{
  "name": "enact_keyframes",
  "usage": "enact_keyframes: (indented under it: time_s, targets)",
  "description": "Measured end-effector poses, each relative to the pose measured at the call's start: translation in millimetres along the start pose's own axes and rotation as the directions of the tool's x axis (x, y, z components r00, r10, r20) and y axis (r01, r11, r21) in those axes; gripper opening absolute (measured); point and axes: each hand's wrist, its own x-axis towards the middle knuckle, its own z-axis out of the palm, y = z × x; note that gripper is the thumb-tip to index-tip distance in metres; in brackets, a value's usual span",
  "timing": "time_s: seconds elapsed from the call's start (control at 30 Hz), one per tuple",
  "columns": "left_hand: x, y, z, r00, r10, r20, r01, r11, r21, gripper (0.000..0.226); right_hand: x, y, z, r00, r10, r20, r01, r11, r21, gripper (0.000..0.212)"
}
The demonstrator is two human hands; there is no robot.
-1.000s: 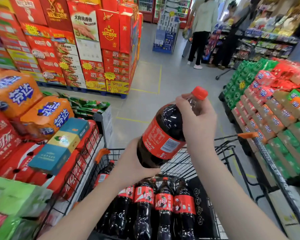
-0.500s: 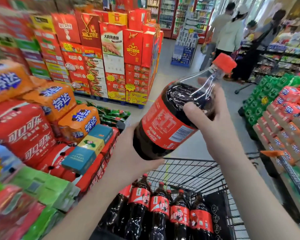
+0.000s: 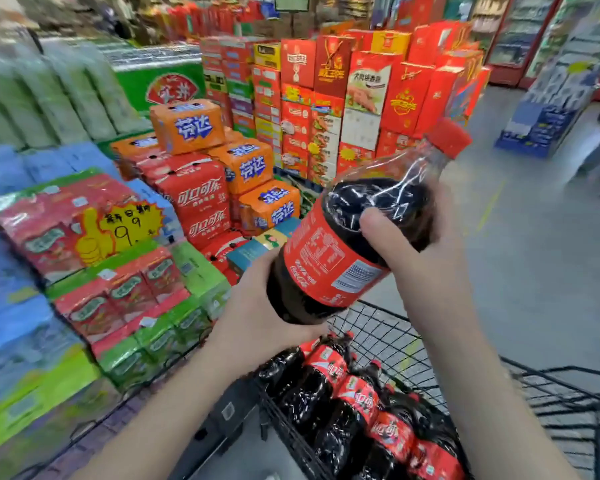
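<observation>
I hold a large cola bottle [image 3: 329, 258] with a red label and red cap, tilted so the cap points up and right, above a black wire shopping cart [image 3: 388, 327]. My left hand [image 3: 253, 306] cups its base from below. My right hand [image 3: 416, 251] grips its upper body, thumb across the dark shoulder. Several more cola bottles [image 3: 347, 400] stand in the cart under the held one.
Stacked shrink-wrapped drink packs fill the left: red cola cases [image 3: 194, 199], orange cases [image 3: 187, 124], green and red packs [image 3: 125, 299] with a yellow price sign [image 3: 125, 226]. Red gift boxes [image 3: 361, 95] stand behind. Grey aisle floor [image 3: 541, 258] opens to the right.
The view has swung left toward the drink stacks. The bottle stays in both hands, carried leftward with the cart now lower right.
</observation>
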Motion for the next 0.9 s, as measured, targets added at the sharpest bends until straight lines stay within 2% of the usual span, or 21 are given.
enact_keyframes:
  time_s: [0.17, 0.4, 0.47, 0.57, 0.9]
  targets:
    - [-58, 2, -16, 0.986, -0.093, -0.136, 0.099, 0.994, 0.037, 0.094, -27, -4, 17, 0.987, 0.008, 0.157, -0.016, 0.998, 0.053, 0.062]
    - [-142, -2, -60, 0.906, -0.223, -0.360, 0.258, 0.965, 0.053, 0.102, -64, -22, 77, 0.912, -0.001, 0.411, -0.057, 0.990, 0.129, 0.070]
    - [-168, 3, -77, 0.872, -0.236, -0.428, 0.292, 0.954, 0.070, 0.099, -77, -30, 99, 0.874, -0.026, 0.485, -0.056, 0.986, 0.154, 0.070]
    - [-211, 8, -105, 0.812, -0.263, -0.521, 0.346, 0.936, 0.068, 0.096, -103, -44, 134, 0.819, -0.053, 0.571, -0.081, 0.975, 0.206, 0.058]
    - [-387, 35, -196, 0.593, -0.283, -0.754, 0.433, 0.902, 0.001, 0.082, -238, -111, 258, 0.630, -0.146, 0.763, -0.146, 0.943, 0.300, 0.082]
